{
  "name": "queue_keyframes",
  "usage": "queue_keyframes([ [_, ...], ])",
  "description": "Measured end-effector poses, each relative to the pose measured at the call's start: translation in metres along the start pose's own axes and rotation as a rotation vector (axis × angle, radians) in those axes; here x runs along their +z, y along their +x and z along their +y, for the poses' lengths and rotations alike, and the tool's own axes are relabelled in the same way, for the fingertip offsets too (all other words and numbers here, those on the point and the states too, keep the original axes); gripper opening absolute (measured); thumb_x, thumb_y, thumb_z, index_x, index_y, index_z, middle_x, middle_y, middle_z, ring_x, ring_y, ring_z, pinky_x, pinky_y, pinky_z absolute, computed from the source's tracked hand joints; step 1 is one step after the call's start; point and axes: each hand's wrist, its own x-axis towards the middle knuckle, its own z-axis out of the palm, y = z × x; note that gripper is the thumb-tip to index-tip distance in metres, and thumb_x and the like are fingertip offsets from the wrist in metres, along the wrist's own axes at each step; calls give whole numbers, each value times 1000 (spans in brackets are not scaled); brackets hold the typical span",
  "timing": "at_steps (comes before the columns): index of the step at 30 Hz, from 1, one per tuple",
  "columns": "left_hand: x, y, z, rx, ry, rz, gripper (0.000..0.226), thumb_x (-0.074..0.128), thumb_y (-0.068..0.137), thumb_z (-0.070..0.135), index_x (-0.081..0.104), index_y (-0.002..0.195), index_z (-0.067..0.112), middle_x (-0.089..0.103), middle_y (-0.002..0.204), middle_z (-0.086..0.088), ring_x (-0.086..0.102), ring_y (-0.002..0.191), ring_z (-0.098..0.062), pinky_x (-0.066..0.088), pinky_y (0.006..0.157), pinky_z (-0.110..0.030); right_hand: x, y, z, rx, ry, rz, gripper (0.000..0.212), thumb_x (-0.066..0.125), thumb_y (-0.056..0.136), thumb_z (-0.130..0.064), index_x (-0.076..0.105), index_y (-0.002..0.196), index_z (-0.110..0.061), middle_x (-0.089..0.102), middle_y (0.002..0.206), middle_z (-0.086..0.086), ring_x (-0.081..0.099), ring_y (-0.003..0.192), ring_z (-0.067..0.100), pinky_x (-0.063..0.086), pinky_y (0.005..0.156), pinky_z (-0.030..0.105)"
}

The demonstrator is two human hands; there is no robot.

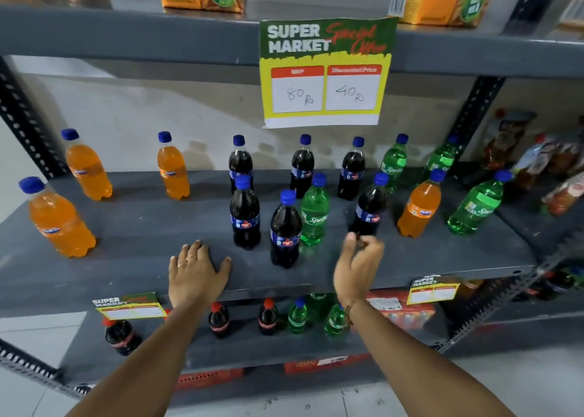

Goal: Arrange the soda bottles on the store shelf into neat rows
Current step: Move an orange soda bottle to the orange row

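Shelf [142,227]: grey metal, middle tier; all bottles on it stand upright with blue caps, in loose, uneven rows.
Fanta, left [58,219]: orange soda, "FANTA" label, near the front at the far left.
Fanta, rear pair [87,166]: two orange bottles along the back, well apart.
Left hand [196,271]: palm down flat on the shelf's front edge, fingers spread, holding nothing.
Cola group [284,230]: six dark bottles with blue labels, three at the back, three forward; brand too small to read.
Sprite, centre [314,211]: green, "Sprite" label, just beside the front cola.
Price sign [325,72]: "SUPER MARKET Special Offer", "80 Rs", "40 Rs".
Right hand [358,265]: raised above the shelf, fingers curled loosely, grasping nothing.
Fanta, right [420,208]: orange, between cola and Sprite.
Sprite, right [477,204]: green; two more behind.
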Motion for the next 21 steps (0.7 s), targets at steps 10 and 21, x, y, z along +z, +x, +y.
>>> queue_keyframes([
  [10,5,0,2,-6,85,64,64,41,87,52,40,136,11,39,147,-8,26,140,-25,17,118,-43,-40,125,49,424,-58,114,88,72,74,-7,14,141,-2,25,147,23,22,136,39,22,110,50],
  [21,5,1,0,-1,121,68,63,45,87,52,43,133,9,40,146,-11,29,138,-29,19,116,-45,-57,113,47,308,80,-20,40,69,75,0,46,105,-11,54,103,12,54,97,28,37,81,30],
])
